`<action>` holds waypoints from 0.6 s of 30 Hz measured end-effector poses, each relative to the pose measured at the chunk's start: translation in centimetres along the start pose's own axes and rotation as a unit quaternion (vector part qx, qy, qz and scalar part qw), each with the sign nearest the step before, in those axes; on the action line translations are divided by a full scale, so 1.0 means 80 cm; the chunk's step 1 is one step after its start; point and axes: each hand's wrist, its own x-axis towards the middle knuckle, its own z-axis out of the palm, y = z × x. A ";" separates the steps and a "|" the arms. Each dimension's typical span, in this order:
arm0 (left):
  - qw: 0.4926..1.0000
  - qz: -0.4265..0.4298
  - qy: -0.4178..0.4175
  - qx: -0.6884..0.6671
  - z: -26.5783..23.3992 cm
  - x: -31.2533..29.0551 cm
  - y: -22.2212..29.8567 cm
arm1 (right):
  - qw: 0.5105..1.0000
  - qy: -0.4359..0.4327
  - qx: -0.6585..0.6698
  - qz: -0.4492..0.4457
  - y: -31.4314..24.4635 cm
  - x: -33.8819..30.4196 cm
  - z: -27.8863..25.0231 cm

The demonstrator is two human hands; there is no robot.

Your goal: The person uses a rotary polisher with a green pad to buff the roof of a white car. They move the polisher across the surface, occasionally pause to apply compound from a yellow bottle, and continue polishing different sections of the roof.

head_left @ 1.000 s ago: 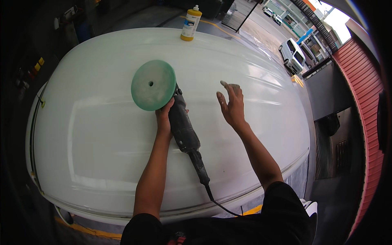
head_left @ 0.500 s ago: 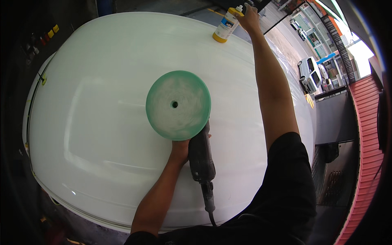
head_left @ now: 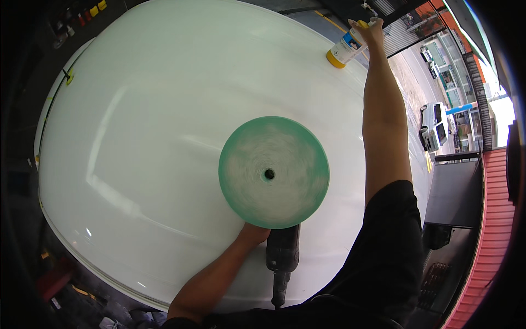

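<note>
A polisher with a dark body (head_left: pixel 282 249) is held up over a glossy white car panel (head_left: pixel 148 131). Its round green foam pad (head_left: pixel 274 142) faces up, smeared with whitish residue around a dark centre hole. My left hand (head_left: pixel 255 232) grips the polisher just below the pad; its fingers are hidden behind the pad and body. At the panel's far right edge, a white plastic bottle (head_left: pixel 347 47) with a yellow top and yellow lower end leans tilted. My outstretched right hand (head_left: pixel 373 32) is closed around the bottle's upper end.
Small bottles and yellow items (head_left: pixel 94 11) sit in the dark area at far left. A yellow-green clip-like piece (head_left: pixel 69 77) is on the panel's left edge. Beyond the right side are a parked white vehicle (head_left: pixel 434 127) and a red corrugated wall (head_left: pixel 490 219).
My view has shifted, and the polisher pad appears larger, lower and farther right. My right hand now wraps more of the bottle's top, which appears farther right in the picture.
</note>
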 end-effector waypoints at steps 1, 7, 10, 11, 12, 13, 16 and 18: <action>0.999 -0.025 -0.001 -0.041 0.005 0.003 -0.008 | 0.999 0.037 -0.015 -0.026 -0.002 -0.006 -0.001; 0.970 -0.046 0.023 -0.236 0.016 0.046 0.039 | 0.993 0.101 0.001 -0.069 -0.011 -0.144 -0.102; 0.946 -0.021 0.051 -0.319 0.004 0.062 0.068 | 0.991 0.091 0.082 -0.045 -0.045 -0.272 -0.183; 0.939 -0.012 0.054 -0.341 -0.006 0.067 0.078 | 0.988 0.106 0.112 -0.030 -0.055 -0.322 -0.217; 0.930 -0.009 0.040 -0.365 -0.015 0.067 0.099 | 0.985 0.116 0.128 -0.014 -0.058 -0.376 -0.257; 0.919 -0.008 0.022 -0.393 -0.019 0.066 0.120 | 0.975 0.146 0.163 -0.020 -0.052 -0.431 -0.295; 0.923 -0.006 0.023 -0.384 -0.024 0.064 0.151 | 0.981 0.163 0.102 0.023 -0.053 -0.595 -0.409; 0.926 0.002 0.044 -0.375 -0.023 0.065 0.148 | 0.983 0.136 0.106 0.061 -0.050 -0.681 -0.464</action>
